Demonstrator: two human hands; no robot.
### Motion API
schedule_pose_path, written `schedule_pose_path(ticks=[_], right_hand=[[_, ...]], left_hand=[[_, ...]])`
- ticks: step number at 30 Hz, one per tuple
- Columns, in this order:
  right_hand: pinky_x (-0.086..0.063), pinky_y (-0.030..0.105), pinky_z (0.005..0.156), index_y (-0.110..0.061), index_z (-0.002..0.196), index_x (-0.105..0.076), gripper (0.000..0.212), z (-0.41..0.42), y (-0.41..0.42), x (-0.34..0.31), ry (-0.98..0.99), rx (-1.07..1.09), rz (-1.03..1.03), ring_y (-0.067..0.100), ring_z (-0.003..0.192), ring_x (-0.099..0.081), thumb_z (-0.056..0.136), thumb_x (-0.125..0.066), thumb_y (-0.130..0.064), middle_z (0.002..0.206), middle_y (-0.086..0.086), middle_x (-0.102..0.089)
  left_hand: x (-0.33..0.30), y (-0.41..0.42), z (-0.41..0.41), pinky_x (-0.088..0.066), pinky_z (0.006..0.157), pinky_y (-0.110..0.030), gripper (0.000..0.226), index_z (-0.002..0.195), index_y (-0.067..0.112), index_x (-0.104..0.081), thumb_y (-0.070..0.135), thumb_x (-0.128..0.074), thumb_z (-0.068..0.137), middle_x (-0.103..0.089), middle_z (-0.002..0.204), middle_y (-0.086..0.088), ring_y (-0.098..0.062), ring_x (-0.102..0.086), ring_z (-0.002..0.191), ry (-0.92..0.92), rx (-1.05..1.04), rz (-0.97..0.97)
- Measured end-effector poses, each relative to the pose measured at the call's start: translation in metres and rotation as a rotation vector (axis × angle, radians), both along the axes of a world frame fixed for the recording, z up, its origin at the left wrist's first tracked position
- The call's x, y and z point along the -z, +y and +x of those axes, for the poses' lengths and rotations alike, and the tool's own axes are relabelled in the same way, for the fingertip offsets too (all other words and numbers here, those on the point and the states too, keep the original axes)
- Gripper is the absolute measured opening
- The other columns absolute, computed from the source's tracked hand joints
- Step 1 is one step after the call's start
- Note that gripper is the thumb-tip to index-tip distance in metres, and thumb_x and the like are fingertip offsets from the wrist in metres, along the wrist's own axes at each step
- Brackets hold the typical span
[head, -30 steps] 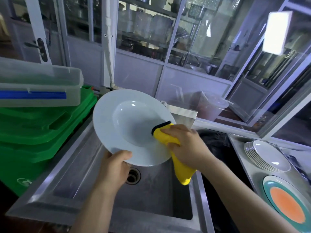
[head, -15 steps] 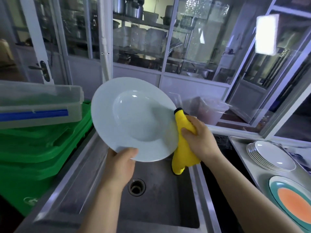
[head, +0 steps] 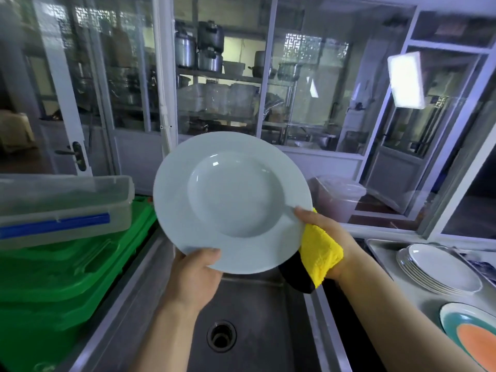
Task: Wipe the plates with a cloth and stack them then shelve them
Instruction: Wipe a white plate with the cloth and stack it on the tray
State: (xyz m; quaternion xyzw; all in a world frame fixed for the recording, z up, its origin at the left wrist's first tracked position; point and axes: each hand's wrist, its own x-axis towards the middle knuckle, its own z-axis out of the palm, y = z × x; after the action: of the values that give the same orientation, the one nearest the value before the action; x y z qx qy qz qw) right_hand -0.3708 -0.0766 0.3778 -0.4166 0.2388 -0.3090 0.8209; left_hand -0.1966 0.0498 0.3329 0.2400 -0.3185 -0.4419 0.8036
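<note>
- While the plate (head: 233, 202) tilts above the sink (head: 257, 304), the left hand (head: 194, 277) pinches its lower rim.
- The right hand (head: 326, 237) pinches rim and cloth (head: 319, 251) together.
- The stack (head: 440, 269) lies rightward, nearer the right hand.

No readable text, label, brand, number or sign shows on anything here.

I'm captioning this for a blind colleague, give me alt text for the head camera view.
A person holds a white deep-rimmed plate upright over a steel sink, left hand gripping its lower rim, right hand pinching its right edge with a yellow cloth. A stack of white plates sits to the right.
</note>
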Motion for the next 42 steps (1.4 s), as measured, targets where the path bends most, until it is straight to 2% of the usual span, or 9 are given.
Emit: schedule_pose_path(ticks=[4,9,14,17,21,28,31,36,42], right_hand=[[-0.058,0.042,0.066,-0.017,0.117,-0.064,0.04,-0.002,-0.008,-0.003,0.02,0.044,-0.107,0.031,0.082,-0.071,0.077,-0.064,-0.015,0.1,0.014,-0.072],[-0.058,0.04,0.063,-0.014,0.12,-0.062,0.043,-0.01,-0.016,-0.013,-0.002,0.041,-0.14,0.031,0.077,-0.07,0.076,-0.062,-0.012,0.094,0.013,-0.072],[-0.058,0.041,0.061,-0.014,0.117,-0.064,0.035,-0.021,-0.026,-0.032,0.059,0.059,-0.23,0.031,0.078,-0.071,0.083,-0.06,-0.004,0.097,0.014,-0.072],[-0.058,0.041,0.065,-0.008,0.108,-0.064,0.02,-0.018,-0.027,-0.035,0.167,0.336,-0.242,0.029,0.076,-0.071,0.088,-0.064,-0.012,0.091,0.014,-0.073],[-0.05,0.039,0.074,-0.014,0.097,-0.057,0.017,-0.01,-0.03,-0.03,0.59,0.813,-0.786,0.028,0.088,-0.063,0.089,-0.06,-0.029,0.09,0.005,-0.065],[-0.04,0.04,0.083,-0.021,0.12,-0.057,0.036,0.027,0.017,-0.019,0.955,0.579,-1.561,0.034,0.101,-0.047,0.087,-0.061,-0.035,0.116,0.004,-0.057],[-0.042,0.038,0.083,-0.021,0.123,-0.054,0.037,0.045,0.036,-0.012,0.888,0.48,-1.527,0.029,0.101,-0.045,0.091,-0.057,-0.039,0.115,0.001,-0.055],[-0.03,0.025,0.062,-0.017,0.092,-0.048,0.022,0.064,0.038,-0.015,0.672,0.479,-1.124,0.02,0.082,-0.05,0.095,-0.051,-0.039,0.091,0.002,-0.055],[-0.051,0.031,0.068,-0.017,0.088,-0.054,0.026,0.06,0.037,-0.009,0.511,0.493,-0.833,0.017,0.078,-0.062,0.095,-0.048,-0.042,0.081,0.001,-0.065]], left_hand=[[-0.01,0.0,0.002,-0.059,0.08,-0.038,0.087,0.136,0.014,-0.05,0.002,-0.076,0.054,-0.067,0.116,-0.008,-0.032,-0.061,0.11,-0.045,0.055,-0.03],[-0.035,-0.003,0.021,-0.053,0.09,-0.051,0.086,0.129,0.028,-0.061,0.068,-0.08,0.055,-0.06,0.133,-0.009,-0.035,-0.058,0.12,-0.02,0.227,-0.06],[-0.031,-0.01,0.029,-0.058,0.065,-0.043,0.034,0.095,0.027,-0.078,0.032,-0.069,0.063,-0.075,0.098,-0.007,-0.029,-0.073,0.087,0.022,0.135,0.105],[-0.027,-0.016,0.021,-0.058,0.06,-0.04,0.04,0.087,0.027,-0.079,0.018,-0.064,0.051,-0.076,0.09,-0.005,-0.026,-0.073,0.08,0.07,0.087,0.093],[-0.018,-0.022,0.009,-0.058,0.059,-0.032,0.038,0.075,0.025,-0.08,0.008,-0.055,0.052,-0.076,0.083,-0.001,-0.021,-0.074,0.076,0.126,0.022,0.104],[-0.013,-0.032,-0.011,-0.059,0.077,-0.037,0.044,0.097,0.014,-0.066,0.004,-0.049,0.058,-0.074,0.09,-0.005,-0.025,-0.069,0.089,-0.031,-0.142,0.144],[-0.011,-0.028,-0.018,-0.05,0.087,-0.04,0.024,0.077,0.013,-0.065,0.012,-0.05,0.057,-0.066,0.082,-0.008,-0.026,-0.061,0.086,-0.282,-0.228,0.314],[-0.021,-0.01,-0.031,-0.039,0.054,-0.019,0.008,0.052,0.018,-0.052,0.015,-0.046,0.057,-0.049,0.05,0.007,-0.008,-0.049,0.055,-0.634,-0.202,0.349],[-0.044,-0.009,-0.03,-0.045,0.051,-0.012,0.058,0.121,-0.002,-0.041,0.012,-0.043,0.065,-0.061,0.071,0.006,-0.002,-0.058,0.063,-1.1,-0.107,0.283]])
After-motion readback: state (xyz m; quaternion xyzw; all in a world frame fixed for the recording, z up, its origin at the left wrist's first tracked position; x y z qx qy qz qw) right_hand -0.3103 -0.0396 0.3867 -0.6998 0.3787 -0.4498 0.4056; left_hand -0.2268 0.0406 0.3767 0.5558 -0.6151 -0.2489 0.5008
